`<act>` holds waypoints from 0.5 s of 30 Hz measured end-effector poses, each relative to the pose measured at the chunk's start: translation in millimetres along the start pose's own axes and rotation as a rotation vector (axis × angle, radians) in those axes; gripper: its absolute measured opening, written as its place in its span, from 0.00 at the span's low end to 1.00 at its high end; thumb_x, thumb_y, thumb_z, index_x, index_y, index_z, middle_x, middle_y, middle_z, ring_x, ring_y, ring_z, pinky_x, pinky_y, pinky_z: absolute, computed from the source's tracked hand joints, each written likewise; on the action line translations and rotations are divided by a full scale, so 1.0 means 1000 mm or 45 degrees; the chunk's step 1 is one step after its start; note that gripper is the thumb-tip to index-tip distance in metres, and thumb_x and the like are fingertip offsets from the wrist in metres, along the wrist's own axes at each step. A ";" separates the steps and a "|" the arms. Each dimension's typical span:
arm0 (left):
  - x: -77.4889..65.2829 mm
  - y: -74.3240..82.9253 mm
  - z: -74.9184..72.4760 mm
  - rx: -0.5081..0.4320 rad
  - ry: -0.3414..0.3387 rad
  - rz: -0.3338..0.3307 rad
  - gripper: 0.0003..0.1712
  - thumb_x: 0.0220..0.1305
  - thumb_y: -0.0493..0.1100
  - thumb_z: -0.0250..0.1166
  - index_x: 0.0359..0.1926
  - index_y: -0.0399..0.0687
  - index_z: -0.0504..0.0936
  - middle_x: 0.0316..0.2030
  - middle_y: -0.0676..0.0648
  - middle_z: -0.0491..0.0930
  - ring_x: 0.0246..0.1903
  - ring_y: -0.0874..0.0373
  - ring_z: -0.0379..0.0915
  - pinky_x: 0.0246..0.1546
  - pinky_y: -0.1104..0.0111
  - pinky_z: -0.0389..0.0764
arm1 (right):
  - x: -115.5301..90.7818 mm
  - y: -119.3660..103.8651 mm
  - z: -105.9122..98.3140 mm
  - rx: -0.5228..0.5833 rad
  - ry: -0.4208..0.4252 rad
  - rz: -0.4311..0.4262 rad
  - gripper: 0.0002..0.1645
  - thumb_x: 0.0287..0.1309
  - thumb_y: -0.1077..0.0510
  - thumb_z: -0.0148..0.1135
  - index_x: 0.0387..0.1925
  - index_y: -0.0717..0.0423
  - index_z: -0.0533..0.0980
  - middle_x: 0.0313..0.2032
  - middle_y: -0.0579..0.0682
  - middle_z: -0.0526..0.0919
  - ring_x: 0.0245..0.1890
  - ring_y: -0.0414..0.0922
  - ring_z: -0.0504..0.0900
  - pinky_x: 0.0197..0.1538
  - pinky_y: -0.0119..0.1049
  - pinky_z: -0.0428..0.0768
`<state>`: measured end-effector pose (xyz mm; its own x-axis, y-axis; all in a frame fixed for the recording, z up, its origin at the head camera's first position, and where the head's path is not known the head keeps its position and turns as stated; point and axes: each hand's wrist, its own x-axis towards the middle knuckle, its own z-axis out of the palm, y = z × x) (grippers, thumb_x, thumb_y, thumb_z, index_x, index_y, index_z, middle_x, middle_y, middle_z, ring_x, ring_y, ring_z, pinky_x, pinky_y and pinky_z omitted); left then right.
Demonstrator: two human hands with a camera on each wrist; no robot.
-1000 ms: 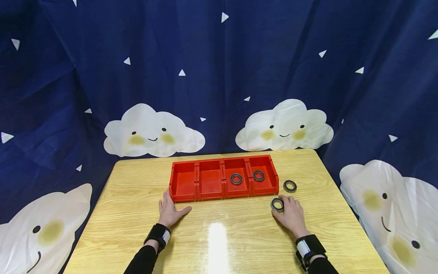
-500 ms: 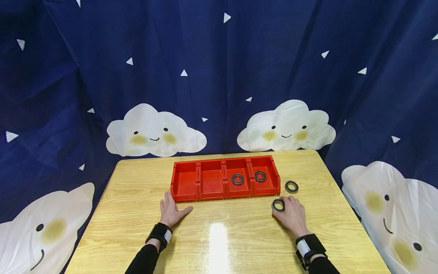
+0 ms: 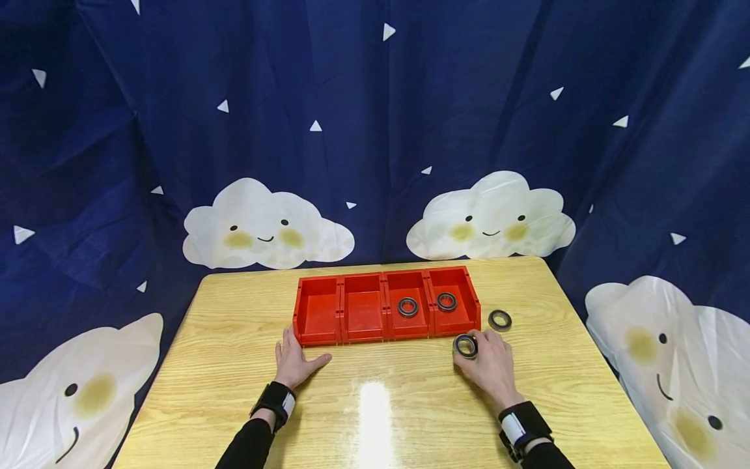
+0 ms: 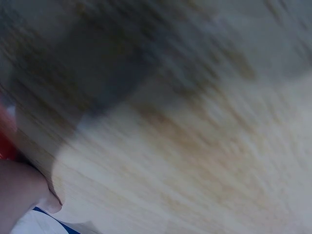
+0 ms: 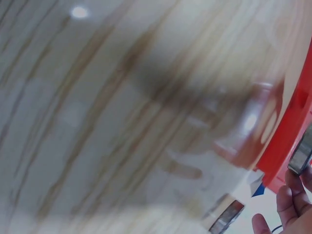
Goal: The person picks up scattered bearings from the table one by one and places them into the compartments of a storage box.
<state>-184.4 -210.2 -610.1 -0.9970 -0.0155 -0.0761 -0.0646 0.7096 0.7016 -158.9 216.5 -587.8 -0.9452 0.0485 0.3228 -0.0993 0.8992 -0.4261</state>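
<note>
My right hand (image 3: 491, 365) pinches a ball bearing (image 3: 465, 346), a dark ring with a metal edge, in front of the rightmost bin. In the right wrist view that bearing (image 5: 302, 151) shows at the right edge, held at the fingertips over the table. My left hand (image 3: 293, 362) rests at the front left corner of the red four-compartment bin row (image 3: 362, 341), fingers along its side and thumb spread out. One bearing (image 3: 407, 307) lies in the third compartment from the left, another bearing (image 3: 446, 301) in the rightmost. The two left compartments hold nothing.
A further bearing (image 3: 500, 320) lies flat on the wooden table (image 3: 234, 306), just right of the bin row. A dark blue curtain (image 3: 375, 130) with clouds and triangles hangs behind the table and at both sides.
My right hand has lifted the bearing off the table and moved it slightly left and toward the bin row. My left hand stays at the bin corner.
</note>
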 end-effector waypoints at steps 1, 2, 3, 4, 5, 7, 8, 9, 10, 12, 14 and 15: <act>0.000 0.000 0.000 -0.005 0.001 0.004 0.70 0.52 0.54 0.77 0.76 0.25 0.39 0.76 0.22 0.42 0.77 0.27 0.32 0.75 0.36 0.31 | 0.000 -0.002 0.001 0.002 0.006 -0.009 0.30 0.41 0.48 0.76 0.44 0.63 0.81 0.34 0.57 0.77 0.40 0.57 0.77 0.49 0.59 0.73; 0.000 0.000 0.000 -0.006 0.001 0.008 0.70 0.52 0.54 0.78 0.76 0.24 0.39 0.76 0.21 0.42 0.77 0.27 0.32 0.75 0.36 0.31 | 0.000 -0.003 0.001 0.007 0.009 -0.015 0.30 0.41 0.48 0.76 0.44 0.63 0.81 0.34 0.56 0.77 0.40 0.56 0.77 0.49 0.58 0.73; 0.000 -0.001 0.001 -0.006 0.001 0.009 0.70 0.52 0.54 0.77 0.76 0.24 0.39 0.76 0.21 0.42 0.77 0.27 0.32 0.75 0.36 0.31 | 0.000 -0.005 0.001 0.010 0.012 -0.024 0.30 0.41 0.48 0.76 0.44 0.63 0.81 0.34 0.56 0.77 0.40 0.56 0.76 0.49 0.58 0.73; -0.001 -0.001 0.001 -0.006 0.003 0.013 0.70 0.52 0.54 0.78 0.75 0.24 0.39 0.76 0.21 0.42 0.77 0.27 0.32 0.75 0.36 0.31 | 0.001 -0.007 0.001 0.012 0.015 -0.031 0.30 0.41 0.48 0.76 0.43 0.62 0.81 0.34 0.56 0.77 0.40 0.56 0.77 0.49 0.58 0.73; -0.001 -0.001 0.001 -0.008 0.005 0.014 0.70 0.52 0.54 0.78 0.75 0.24 0.39 0.76 0.21 0.42 0.77 0.27 0.32 0.75 0.36 0.31 | 0.001 -0.009 0.002 0.013 0.017 -0.039 0.29 0.41 0.48 0.76 0.43 0.62 0.81 0.34 0.56 0.77 0.40 0.56 0.76 0.49 0.58 0.74; 0.000 -0.002 0.001 -0.014 0.011 0.018 0.70 0.52 0.53 0.78 0.75 0.24 0.40 0.75 0.21 0.42 0.77 0.27 0.32 0.75 0.35 0.31 | 0.002 -0.014 0.001 0.019 0.023 -0.058 0.29 0.40 0.48 0.76 0.43 0.62 0.81 0.33 0.56 0.77 0.40 0.56 0.77 0.48 0.58 0.74; 0.000 -0.002 0.001 -0.015 0.010 0.016 0.70 0.52 0.54 0.78 0.75 0.24 0.40 0.75 0.21 0.42 0.77 0.27 0.32 0.75 0.35 0.31 | 0.003 -0.016 0.001 0.023 0.024 -0.067 0.29 0.40 0.48 0.77 0.43 0.62 0.81 0.33 0.56 0.77 0.40 0.56 0.77 0.48 0.58 0.74; 0.000 -0.002 0.001 -0.012 0.010 0.015 0.70 0.52 0.54 0.78 0.75 0.24 0.40 0.75 0.21 0.43 0.77 0.27 0.32 0.75 0.35 0.31 | 0.003 -0.019 0.001 0.027 0.021 -0.073 0.29 0.41 0.48 0.77 0.43 0.61 0.81 0.34 0.55 0.77 0.40 0.56 0.77 0.49 0.59 0.74; 0.000 -0.002 0.001 -0.013 0.009 0.013 0.70 0.52 0.54 0.78 0.75 0.24 0.40 0.75 0.21 0.43 0.77 0.27 0.32 0.75 0.35 0.31 | 0.004 -0.021 0.000 0.031 0.016 -0.078 0.29 0.41 0.48 0.77 0.43 0.61 0.81 0.34 0.55 0.77 0.40 0.56 0.77 0.49 0.59 0.74; 0.000 -0.003 0.001 -0.012 0.004 0.007 0.71 0.51 0.55 0.78 0.76 0.25 0.40 0.76 0.22 0.43 0.77 0.27 0.32 0.75 0.35 0.31 | 0.005 -0.026 0.000 0.039 -0.001 -0.086 0.30 0.41 0.47 0.77 0.44 0.61 0.81 0.34 0.55 0.77 0.41 0.56 0.77 0.51 0.59 0.74; 0.001 -0.003 0.002 -0.012 0.001 0.003 0.71 0.52 0.55 0.78 0.76 0.25 0.40 0.76 0.22 0.43 0.77 0.28 0.32 0.75 0.35 0.31 | 0.006 -0.030 0.000 0.040 -0.019 -0.089 0.31 0.41 0.47 0.77 0.45 0.61 0.81 0.34 0.54 0.77 0.41 0.56 0.77 0.52 0.59 0.74; 0.001 -0.003 0.002 -0.015 -0.002 0.000 0.71 0.51 0.56 0.78 0.76 0.26 0.39 0.76 0.23 0.43 0.77 0.28 0.32 0.75 0.35 0.31 | 0.006 -0.032 0.000 0.042 -0.028 -0.091 0.31 0.42 0.47 0.77 0.45 0.62 0.81 0.35 0.54 0.76 0.41 0.55 0.76 0.53 0.59 0.74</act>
<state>-184.7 -211.3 -613.5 -0.9969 -0.0146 -0.0774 -0.0654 0.7012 0.7099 -161.8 187.8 -572.4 -0.9419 -0.0247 0.3349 -0.1763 0.8852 -0.4305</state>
